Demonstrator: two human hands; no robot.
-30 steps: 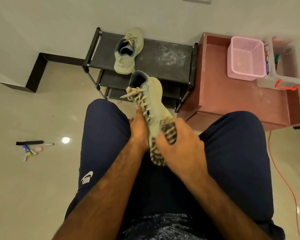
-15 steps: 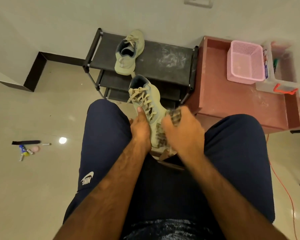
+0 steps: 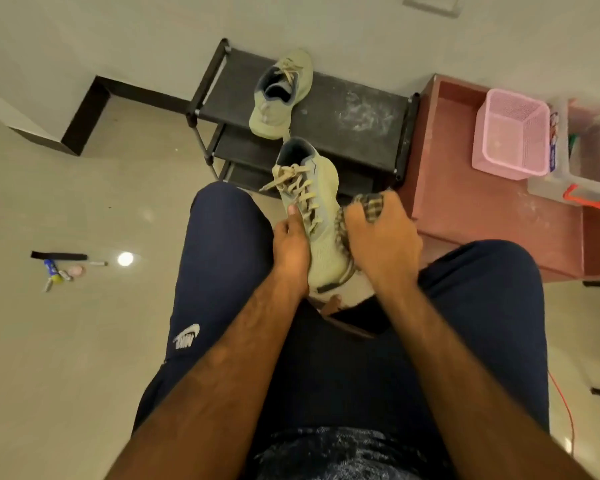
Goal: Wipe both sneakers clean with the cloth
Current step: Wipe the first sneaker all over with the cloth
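Spanning the view: pale glossy tiled floor (image 3: 66,341), with the seated person's navy-trousered legs (image 3: 222,254) over it.

Reddish-brown low desk with a raised rim (image 3: 465,216), right of centre. It carries a pink perforated plastic basket (image 3: 510,133).

Black tiered shoe rack (image 3: 354,123), against the wall and just left of the desk, its top shelf smeared with pale dust.

Pale green knit sneaker with beige laces (image 3: 326,178), held up between the knees in front of the rack, heel away from the person and toe toward them. The toe, covered by the cloth a second ago, now shows bare.

Matching pale green sneaker (image 3: 278,98), lying on the rack's top shelf at its left end, unmoved since the earlier frames.

Right hand (image 3: 381,237), fingers curled round the cloth and pressing it against the held sneaker's right side. It has travelled from the toe up along that flank toward the heel.

Left hand (image 3: 291,247), gripping the held sneaker from its left side, thumb laid across the laces. The grip is unchanged from before.

Brown-and-cream checked cloth (image 3: 373,206), bunched in the right hand, one fold trailing down the sneaker's side toward the sole.

Small scattered oddments (image 3: 59,268), on the floor well to the left, too small to identify.
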